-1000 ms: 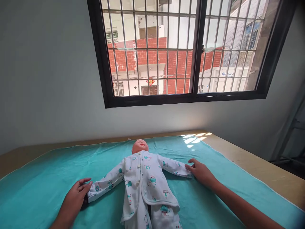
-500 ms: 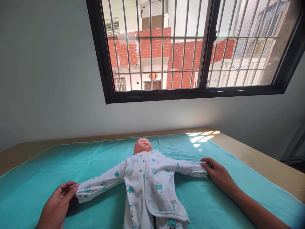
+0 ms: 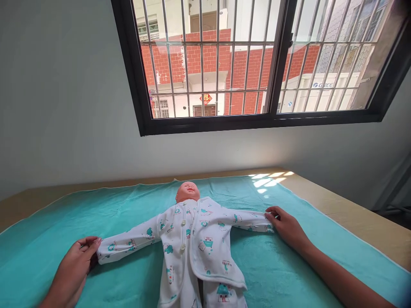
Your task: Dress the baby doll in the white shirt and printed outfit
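Observation:
A baby doll [image 3: 188,191] lies on its back on a turquoise cloth [image 3: 128,278], its arms spread wide. It wears a white printed baby jacket [image 3: 215,239] with a row of buttons, and matching trousers [image 3: 221,295]. At the end of the sleeve on the left, my left hand [image 3: 75,265] pinches the cuff between thumb and fingers. My right hand [image 3: 287,226] is closed on the cuff of the opposite sleeve. The jacket's front panels hang loose, one lying over the other side's edge. The doll's own hands are hidden by the sleeves.
The cloth covers a wooden table [image 3: 343,205] whose bare edge shows at the back and right. Behind it stands a grey wall [image 3: 70,107] with a black-framed barred window [image 3: 208,124]. Sunlight patches fall near the back right corner.
The doll, table and window appear slightly higher, and the doll a little farther left, as the view shifts. Both hands stay at the sleeve ends.

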Demonstrator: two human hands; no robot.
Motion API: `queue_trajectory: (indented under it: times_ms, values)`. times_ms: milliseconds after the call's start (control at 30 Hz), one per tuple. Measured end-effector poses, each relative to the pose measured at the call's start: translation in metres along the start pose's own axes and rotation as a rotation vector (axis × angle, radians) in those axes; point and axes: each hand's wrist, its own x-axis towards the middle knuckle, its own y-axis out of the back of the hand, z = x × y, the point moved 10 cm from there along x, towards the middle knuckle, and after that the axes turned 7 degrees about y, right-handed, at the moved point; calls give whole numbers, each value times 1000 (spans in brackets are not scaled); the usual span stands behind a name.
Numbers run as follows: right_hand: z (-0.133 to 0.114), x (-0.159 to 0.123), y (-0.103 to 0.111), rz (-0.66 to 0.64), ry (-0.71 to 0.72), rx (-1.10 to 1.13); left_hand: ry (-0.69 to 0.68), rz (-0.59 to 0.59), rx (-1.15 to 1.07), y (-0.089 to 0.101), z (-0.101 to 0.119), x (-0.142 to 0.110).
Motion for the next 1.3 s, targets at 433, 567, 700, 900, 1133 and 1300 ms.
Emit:
queue_trajectory:
  times_ms: [433, 567, 700, 900, 1133, 1300]
  values:
    - [-65, -24, -22, -97, 439, -125, -900, -96, 526, -48, 29, -56]
    - [-75, -31, -43, -228, 480, -171, -1011, -119, 624, -61, 36, -76]
    - [-62, -27, -44, -242, 412, -151, -1088, -59, 688, -59, 37, -80]
    - [-61, -26, -44, -217, 436, -139, -1186, 43, 770, -60, 42, -88]
    - [-60, -25, -45, -228, 421, -134, -1262, 60, 852, -68, 46, -98]
    - [-60, -25, -47, -234, 442, -132, -1349, 129, 905, -71, 48, -107]
